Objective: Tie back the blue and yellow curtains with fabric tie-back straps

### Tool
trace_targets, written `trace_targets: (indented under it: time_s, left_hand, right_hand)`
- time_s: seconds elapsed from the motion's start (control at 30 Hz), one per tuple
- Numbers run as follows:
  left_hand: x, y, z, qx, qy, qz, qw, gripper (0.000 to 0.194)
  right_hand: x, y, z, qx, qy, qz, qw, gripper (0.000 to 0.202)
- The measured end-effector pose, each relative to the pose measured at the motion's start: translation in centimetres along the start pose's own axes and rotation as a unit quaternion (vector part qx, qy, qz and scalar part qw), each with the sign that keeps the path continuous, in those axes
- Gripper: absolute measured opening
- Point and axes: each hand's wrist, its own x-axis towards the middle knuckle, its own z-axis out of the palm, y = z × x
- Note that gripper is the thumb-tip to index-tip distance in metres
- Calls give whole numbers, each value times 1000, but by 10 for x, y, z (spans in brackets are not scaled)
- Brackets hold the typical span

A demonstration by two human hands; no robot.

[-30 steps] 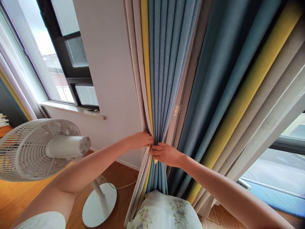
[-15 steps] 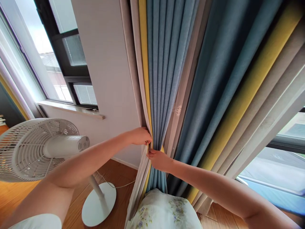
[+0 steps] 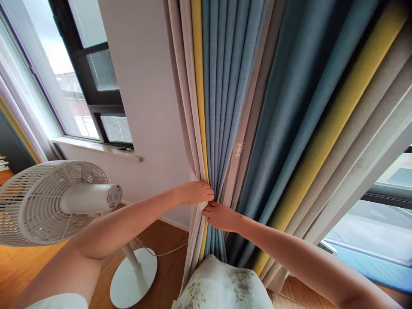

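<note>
at the gathered curtain (image 3: 222, 107), my left fingers (image 3: 207, 193) and right fingers (image 3: 209, 210) pinch a pale strip (image 3: 203, 206), likely soft and light, best held by its ends.

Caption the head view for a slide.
Left hand and right hand at the waist of a gathered curtain, white fan at left.

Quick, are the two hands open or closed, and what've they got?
Left hand: fingers curled against the gathered curtain; can't tell if closed.
Right hand: just below, fingers bent at the curtain; grip hidden.
</note>
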Motion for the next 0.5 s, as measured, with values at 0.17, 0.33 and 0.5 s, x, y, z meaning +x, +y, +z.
trace_targets:
  time_s: [0.17,0.33,0.5]
  left_hand:
    - [14,-4,0,-47,-58,-110,991,11]
    - [30,-10,-1,-65,-128,-184,973,18]
    - [43,-13,-7,-123,-165,-208,956,27]
  right_hand:
    - [-32,11,-31,84,53,69,993,15]
    - [-44,30,-52,258,71,203,942,15]
    - [-30,31,-46,366,115,336,860,15]
